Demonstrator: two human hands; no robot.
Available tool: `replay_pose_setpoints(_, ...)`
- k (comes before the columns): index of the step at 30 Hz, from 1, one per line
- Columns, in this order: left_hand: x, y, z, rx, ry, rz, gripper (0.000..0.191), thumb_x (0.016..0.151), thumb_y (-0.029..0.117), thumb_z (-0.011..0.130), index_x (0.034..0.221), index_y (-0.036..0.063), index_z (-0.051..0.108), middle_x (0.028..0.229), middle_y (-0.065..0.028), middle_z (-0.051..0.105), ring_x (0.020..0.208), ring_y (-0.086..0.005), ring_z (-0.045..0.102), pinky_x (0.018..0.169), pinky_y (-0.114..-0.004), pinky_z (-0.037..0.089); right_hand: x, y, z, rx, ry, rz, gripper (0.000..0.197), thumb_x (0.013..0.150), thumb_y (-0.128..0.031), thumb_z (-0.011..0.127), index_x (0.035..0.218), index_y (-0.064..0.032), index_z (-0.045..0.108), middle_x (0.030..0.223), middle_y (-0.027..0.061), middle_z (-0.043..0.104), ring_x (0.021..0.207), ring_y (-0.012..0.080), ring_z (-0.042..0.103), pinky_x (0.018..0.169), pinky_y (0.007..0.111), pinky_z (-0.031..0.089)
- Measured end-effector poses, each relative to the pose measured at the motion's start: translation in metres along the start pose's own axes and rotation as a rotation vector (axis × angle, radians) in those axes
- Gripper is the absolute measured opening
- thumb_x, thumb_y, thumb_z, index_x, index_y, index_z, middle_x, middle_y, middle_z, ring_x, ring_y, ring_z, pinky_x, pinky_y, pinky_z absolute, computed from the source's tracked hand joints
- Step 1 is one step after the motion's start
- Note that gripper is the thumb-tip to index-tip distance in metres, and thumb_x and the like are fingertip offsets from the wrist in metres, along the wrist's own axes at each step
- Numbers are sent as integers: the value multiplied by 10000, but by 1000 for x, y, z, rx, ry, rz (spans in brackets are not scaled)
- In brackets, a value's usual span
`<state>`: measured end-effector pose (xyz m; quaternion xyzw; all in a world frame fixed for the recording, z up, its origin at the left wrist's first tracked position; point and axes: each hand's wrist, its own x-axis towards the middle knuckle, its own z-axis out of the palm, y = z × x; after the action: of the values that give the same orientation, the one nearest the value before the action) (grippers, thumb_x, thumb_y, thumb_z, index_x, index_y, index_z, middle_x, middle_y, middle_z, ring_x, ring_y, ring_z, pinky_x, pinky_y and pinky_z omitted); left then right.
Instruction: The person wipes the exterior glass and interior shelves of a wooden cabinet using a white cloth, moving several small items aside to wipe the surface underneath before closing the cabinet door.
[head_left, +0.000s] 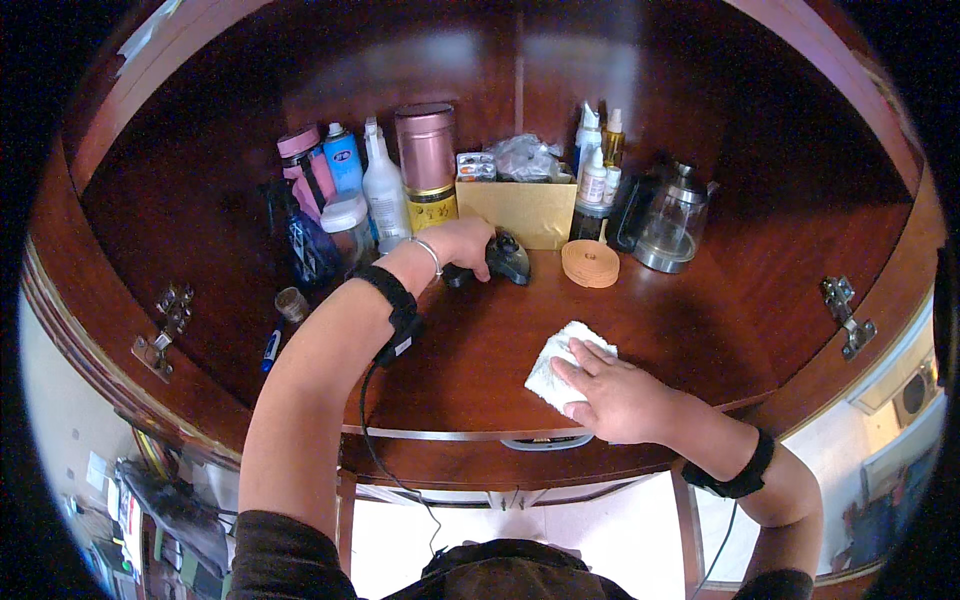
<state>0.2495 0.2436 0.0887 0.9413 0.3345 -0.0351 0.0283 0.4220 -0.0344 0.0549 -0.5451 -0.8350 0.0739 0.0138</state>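
My left hand (466, 244) reaches into a dark red wooden cabinet and grips a black game controller (511, 262) by its left side. The controller rests on the cabinet board (450, 360), just in front of a gold cardboard box (517, 214). Under the spread fingers of my right hand (619, 394), a folded white cloth (559, 375) is pressed flat on the board near its front edge. A coiled orange strap (590, 264) lies to the right of the controller.
At the back left stand a pink canister (426, 146), a white spray bottle (385, 191) and a blue aerosol can (344, 161). Small bottles (593, 176) and a glass kettle (670, 225) stand at the right. Metal hinges (846, 315) jut from the sides. A cable (367, 427) hangs from my left wrist.
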Motion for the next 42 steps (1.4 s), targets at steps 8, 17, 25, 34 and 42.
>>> replay_pose_setpoints(8,-4,2,3,62,49,48,629,582,266,805,1123,32,585,1090,-198,594,1025,-372,555,874,-426,453,7,4,-10,78,-84,25,627,856,-298,527,1365,2,320,1414,340,210,1326,446,237,1097,426,232)
replay_pose_setpoints(17,-18,6,3,115,192,51,570,579,163,816,1095,32,612,1088,-180,591,1031,-343,555,883,-401,453,10,1,-13,83,-100,48,684,843,-375,552,1369,-6,318,1425,324,208,1336,418,240,1108,405,217)
replay_pose_setpoints(25,-18,26,-18,171,179,22,681,613,276,785,1194,28,531,1184,-218,523,1105,-365,501,949,-409,411,10,2,-17,122,-103,36,608,886,-362,475,1357,-6,332,1426,306,227,1337,411,240,1105,417,227)
replay_pose_setpoints(34,44,137,-48,92,-150,11,809,678,577,684,1172,-47,539,1152,-241,572,1066,-383,547,917,-412,435,31,14,-6,94,-96,70,518,921,-260,421,1354,9,331,1436,232,266,1361,330,222,1116,375,205)
replay_pose_setpoints(42,86,164,-9,228,-127,86,839,691,713,555,1069,-32,631,1156,-213,587,1070,-385,545,931,-387,430,30,13,0,117,1,38,523,893,-282,457,1360,-71,356,1425,219,284,1339,348,257,1099,428,230)
